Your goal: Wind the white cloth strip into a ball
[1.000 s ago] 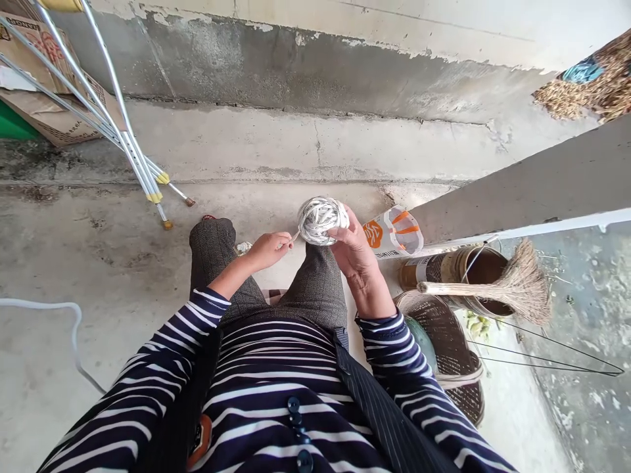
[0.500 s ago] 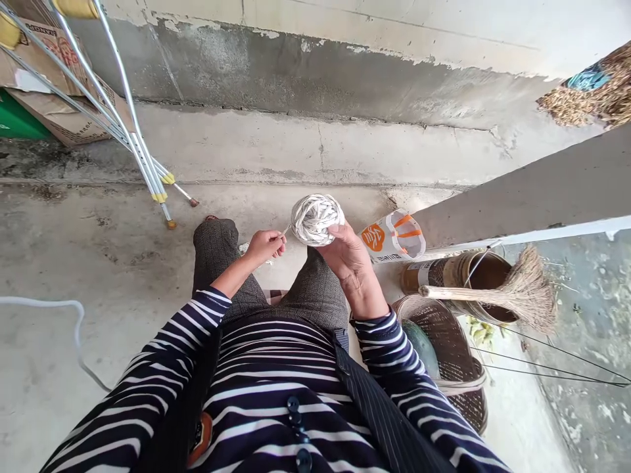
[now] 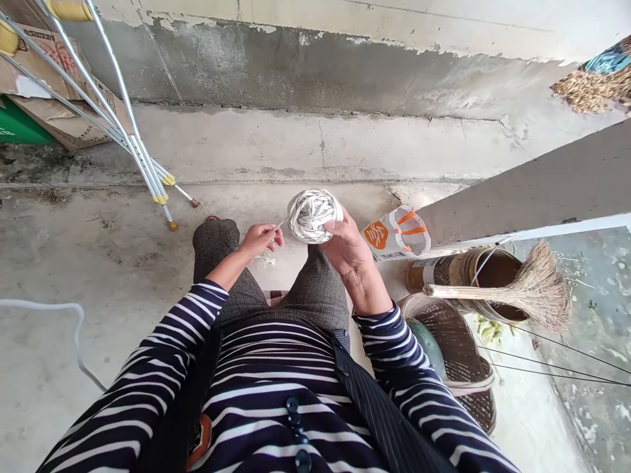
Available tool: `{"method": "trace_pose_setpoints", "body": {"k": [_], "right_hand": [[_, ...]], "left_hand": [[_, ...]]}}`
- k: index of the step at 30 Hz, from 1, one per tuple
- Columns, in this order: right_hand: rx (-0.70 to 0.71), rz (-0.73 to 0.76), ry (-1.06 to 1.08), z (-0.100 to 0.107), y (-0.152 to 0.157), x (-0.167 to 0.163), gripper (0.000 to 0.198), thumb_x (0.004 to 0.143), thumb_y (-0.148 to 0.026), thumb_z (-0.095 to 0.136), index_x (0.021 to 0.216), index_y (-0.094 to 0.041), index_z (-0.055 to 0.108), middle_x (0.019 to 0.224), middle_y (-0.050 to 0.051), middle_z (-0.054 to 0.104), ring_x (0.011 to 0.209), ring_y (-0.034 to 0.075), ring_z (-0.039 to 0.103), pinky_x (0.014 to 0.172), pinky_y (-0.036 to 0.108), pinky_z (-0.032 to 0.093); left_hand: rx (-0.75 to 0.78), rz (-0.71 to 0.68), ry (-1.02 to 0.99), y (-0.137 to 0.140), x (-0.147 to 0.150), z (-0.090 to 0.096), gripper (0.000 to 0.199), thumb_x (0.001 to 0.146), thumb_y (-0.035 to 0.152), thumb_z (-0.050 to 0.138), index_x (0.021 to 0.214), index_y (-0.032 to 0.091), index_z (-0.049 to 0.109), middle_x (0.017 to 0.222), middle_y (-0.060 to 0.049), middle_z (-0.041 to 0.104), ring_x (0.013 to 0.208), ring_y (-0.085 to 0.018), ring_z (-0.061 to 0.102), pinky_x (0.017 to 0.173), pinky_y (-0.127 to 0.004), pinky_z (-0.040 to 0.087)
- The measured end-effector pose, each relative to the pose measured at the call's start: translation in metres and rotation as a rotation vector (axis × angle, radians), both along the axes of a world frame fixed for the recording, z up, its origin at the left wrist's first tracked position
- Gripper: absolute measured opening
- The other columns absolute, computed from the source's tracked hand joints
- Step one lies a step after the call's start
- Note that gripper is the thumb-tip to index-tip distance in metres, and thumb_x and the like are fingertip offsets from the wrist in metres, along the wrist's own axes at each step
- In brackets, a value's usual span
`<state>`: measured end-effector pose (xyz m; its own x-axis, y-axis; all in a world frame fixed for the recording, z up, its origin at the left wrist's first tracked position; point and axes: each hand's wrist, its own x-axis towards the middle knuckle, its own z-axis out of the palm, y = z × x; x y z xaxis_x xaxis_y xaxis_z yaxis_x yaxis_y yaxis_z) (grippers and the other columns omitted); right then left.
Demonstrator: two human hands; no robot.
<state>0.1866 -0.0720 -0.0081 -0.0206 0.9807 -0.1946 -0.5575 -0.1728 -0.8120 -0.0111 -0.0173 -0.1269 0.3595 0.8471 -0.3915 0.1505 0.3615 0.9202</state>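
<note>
A ball of white cord (image 3: 314, 215) with dark flecks is held above my knees. My right hand (image 3: 348, 253) grips it from the right, the thumb pressed on its near side. My left hand (image 3: 261, 240), just left of the ball, pinches a strand of the cord (image 3: 282, 224) that runs from the ball's left side. Below my left fingers, a few pale loose strands (image 3: 266, 258) show, partly hidden by the hand. The underside of the ball and my right fingertips are out of sight.
Aluminium crutches (image 3: 129, 125) lean by cardboard boxes (image 3: 54, 59) at the upper left. To the right are a white and orange bag (image 3: 389, 234), a bucket (image 3: 461, 266), a straw broom (image 3: 537, 289) and a wicker basket (image 3: 453, 341) holding a dark green round thing. A white hose (image 3: 77, 328) lies left.
The ball has shifted slightly left and up and appears turned in my right hand. My left hand has moved a little left and up, its fingers less curled, still with the strand.
</note>
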Motion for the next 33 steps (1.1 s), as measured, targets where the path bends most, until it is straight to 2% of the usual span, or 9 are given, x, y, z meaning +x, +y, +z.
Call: {"method": "trace_pose_setpoints", "body": {"k": [5, 7, 11, 16, 19, 22, 25, 29, 33], "right_hand": [[0.080, -0.132, -0.149, 0.008, 0.013, 0.008, 0.051, 0.056, -0.026, 0.087, 0.104, -0.025, 0.068, 0.104, 0.002, 0.075, 0.110, 0.026, 0.068, 0.097, 0.039, 0.058], [0.118, -0.172, -0.196, 0.010, 0.018, 0.010, 0.051, 0.054, -0.025, 0.089, 0.100, -0.025, 0.067, 0.102, 0.000, 0.073, 0.109, 0.024, 0.067, 0.099, 0.037, 0.056], [0.121, -0.091, -0.152, 0.018, 0.012, 0.007, 0.053, 0.054, -0.029, 0.090, 0.102, -0.027, 0.067, 0.106, 0.002, 0.073, 0.117, 0.028, 0.066, 0.099, 0.041, 0.057], [0.183, -0.026, -0.114, 0.029, -0.002, 0.004, 0.058, 0.053, -0.030, 0.091, 0.106, -0.028, 0.068, 0.116, 0.004, 0.073, 0.124, 0.031, 0.064, 0.102, 0.046, 0.057], [0.178, -0.102, -0.128, 0.029, 0.002, 0.013, 0.055, 0.054, -0.027, 0.089, 0.106, -0.028, 0.069, 0.114, 0.002, 0.073, 0.122, 0.029, 0.065, 0.104, 0.043, 0.056], [0.135, -0.182, -0.126, 0.023, 0.011, 0.026, 0.055, 0.056, -0.028, 0.086, 0.108, -0.030, 0.067, 0.111, 0.001, 0.073, 0.118, 0.026, 0.066, 0.102, 0.041, 0.056], [0.107, -0.198, -0.080, 0.016, 0.013, 0.035, 0.057, 0.062, -0.032, 0.084, 0.116, -0.032, 0.066, 0.113, 0.000, 0.074, 0.114, 0.024, 0.069, 0.098, 0.039, 0.058], [0.103, -0.176, -0.052, 0.018, 0.007, 0.037, 0.058, 0.065, -0.037, 0.083, 0.121, -0.031, 0.065, 0.119, 0.002, 0.075, 0.116, 0.026, 0.069, 0.098, 0.042, 0.059], [0.153, -0.143, -0.093, 0.024, 0.003, 0.034, 0.064, 0.059, -0.035, 0.087, 0.119, -0.030, 0.066, 0.118, 0.004, 0.075, 0.115, 0.027, 0.069, 0.098, 0.042, 0.059]], "left_hand": [[-0.131, -0.268, -0.146, -0.016, 0.004, 0.025, 0.020, 0.084, 0.033, 0.067, 0.079, 0.014, 0.067, 0.064, -0.006, 0.070, 0.056, -0.014, 0.065, 0.058, -0.026, 0.055], [-0.187, -0.322, -0.203, -0.020, 0.003, 0.031, 0.019, 0.082, 0.033, 0.067, 0.077, 0.015, 0.066, 0.066, -0.007, 0.071, 0.057, -0.015, 0.065, 0.058, -0.027, 0.055], [-0.217, -0.245, -0.232, -0.009, -0.006, 0.024, 0.019, 0.076, 0.033, 0.070, 0.073, 0.015, 0.067, 0.086, -0.012, 0.077, 0.075, -0.020, 0.072, 0.063, -0.027, 0.057], [-0.153, -0.157, -0.194, 0.005, -0.021, 0.010, 0.026, 0.078, 0.039, 0.074, 0.077, 0.013, 0.073, 0.081, -0.010, 0.075, 0.072, -0.018, 0.070, 0.074, -0.031, 0.060], [-0.148, -0.175, -0.291, -0.003, -0.027, 0.018, 0.039, 0.081, 0.050, 0.077, 0.095, 0.013, 0.076, 0.079, -0.008, 0.075, 0.067, -0.017, 0.069, 0.069, -0.030, 0.059], [-0.143, -0.207, -0.311, -0.014, -0.031, 0.031, 0.043, 0.077, 0.052, 0.083, 0.091, 0.013, 0.075, 0.068, -0.005, 0.071, 0.056, -0.014, 0.062, 0.059, -0.028, 0.054], [-0.114, -0.235, -0.260, -0.017, -0.034, 0.035, 0.041, 0.077, 0.053, 0.083, 0.079, 0.013, 0.074, 0.068, -0.006, 0.070, 0.058, -0.014, 0.062, 0.062, -0.028, 0.056], [-0.052, -0.219, -0.102, -0.007, -0.038, 0.021, 0.043, 0.077, 0.056, 0.079, 0.072, 0.014, 0.074, 0.082, -0.011, 0.074, 0.078, -0.020, 0.070, 0.071, -0.031, 0.061], [0.030, -0.059, 0.246, 0.004, -0.037, 0.008, 0.030, 0.076, 0.042, 0.079, 0.091, 0.016, 0.079, 0.100, -0.013, 0.079, 0.089, -0.024, 0.073, 0.078, -0.034, 0.062]]}}
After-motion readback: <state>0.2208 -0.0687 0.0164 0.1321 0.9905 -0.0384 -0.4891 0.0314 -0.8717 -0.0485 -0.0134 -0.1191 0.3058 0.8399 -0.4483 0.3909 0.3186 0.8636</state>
